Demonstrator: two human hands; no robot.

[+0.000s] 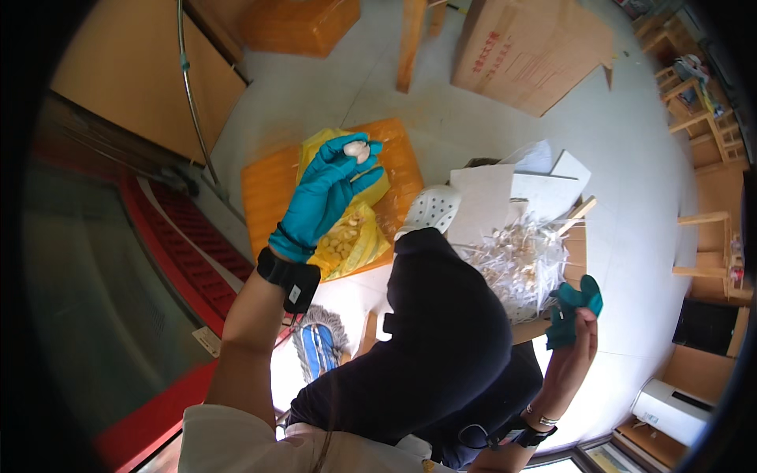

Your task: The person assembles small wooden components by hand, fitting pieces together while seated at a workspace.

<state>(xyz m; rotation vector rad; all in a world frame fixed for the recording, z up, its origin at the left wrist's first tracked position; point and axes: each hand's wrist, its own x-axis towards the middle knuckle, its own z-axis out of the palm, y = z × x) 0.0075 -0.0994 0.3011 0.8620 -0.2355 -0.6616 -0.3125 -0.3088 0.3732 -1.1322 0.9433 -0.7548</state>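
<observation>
My left hand (323, 189), in a teal glove, is closed on a pale garlic bulb (357, 151) pinched at the fingertips. Beneath it, a yellow plastic bag (367, 256) lies open with several pale cloves inside. The bag rests on an orange-brown board (268, 197). Off to the right, the bare fingers of my right hand (579, 343) are closed on a crumpled teal glove (582, 296). This hand is beside a cardboard box (576, 248) holding a heap of shredded white paper (516, 264).
White panels (481, 193) stand behind the paper heap. A white clog (432, 209) is on my foot. A large carton (528, 55) and a wooden leg (410, 47) stand farther off. Red machinery (189, 244) is at left; a blue-grey mop head (319, 343) lies near my leg.
</observation>
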